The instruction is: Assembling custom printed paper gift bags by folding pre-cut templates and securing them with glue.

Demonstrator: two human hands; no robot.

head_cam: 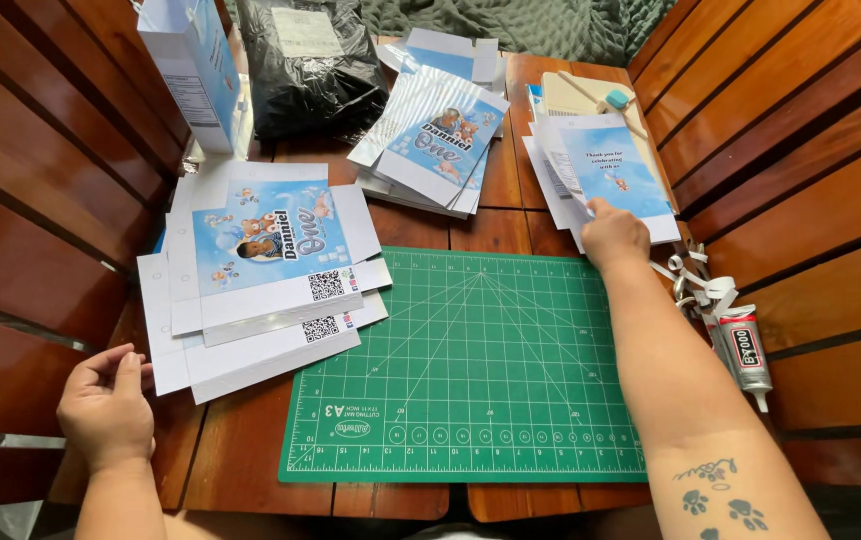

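Observation:
My right hand (pixel 613 236) reaches across the table to a stack of blue-and-white printed cards (pixel 605 170) at the far right, fingertips on the stack's near edge. My left hand (pixel 105 405) rests at the table's near left edge, fingers loosely apart, holding nothing, its thumb close to a pile of flat white printed box sheets (pixel 260 275). Between my arms lies a green cutting mat (pixel 470 370) with nothing on it.
Another fanned pile of printed sheets (pixel 440 135) lies at the back centre, behind it a black plastic bag (pixel 310 65) and an upright folded white box (pixel 195 70). A glue tube (pixel 745 350) and curled paper strips (pixel 700 285) sit at the right. Wooden slatted walls close both sides.

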